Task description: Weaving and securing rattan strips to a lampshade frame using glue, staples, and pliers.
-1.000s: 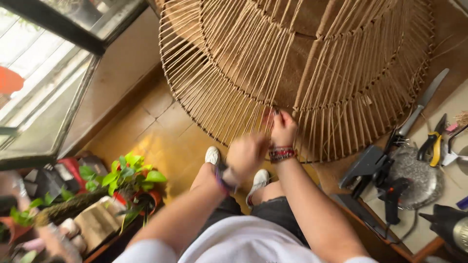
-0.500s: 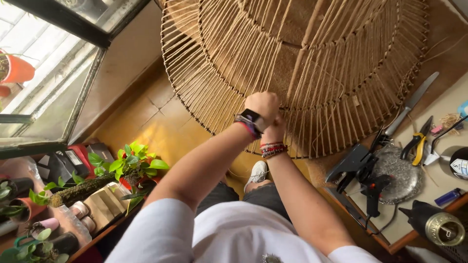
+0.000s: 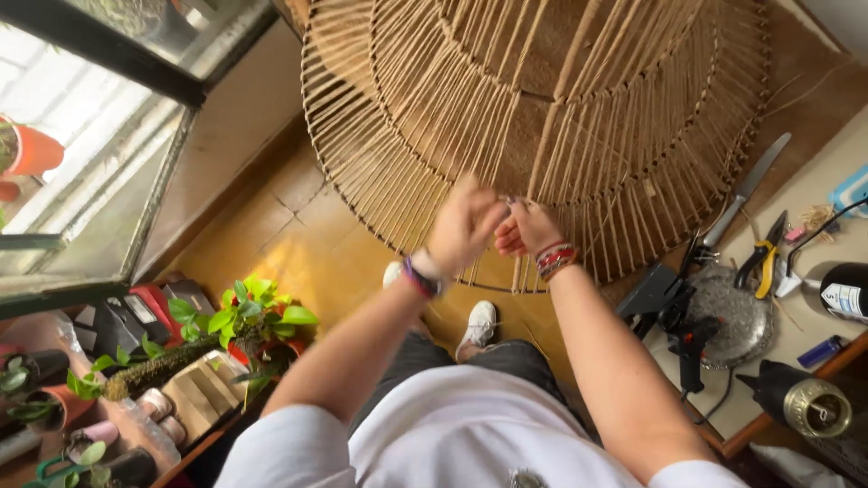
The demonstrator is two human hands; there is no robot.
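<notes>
Seemingly both hands, left hand (image 3: 463, 226) blurred, right hand (image 3: 526, 228), fingers curled pinching cord on woven lampshade (image 3: 561, 117) rim.

Right bench: yellow-handled pliers (image 3: 765, 256), long grey knife (image 3: 745, 192), blue lighter (image 3: 820, 351), round metal dish (image 3: 734, 312). Lower left: leafy green potted plant (image 3: 246, 314) (red pot).

The left hand (image 3: 463, 226), raised on the woven lampshade (image 3: 542, 117) half a second ago, has been lowered beside the right hand (image 3: 524, 228) at the lower rim, blurred, both fists closed.
</notes>
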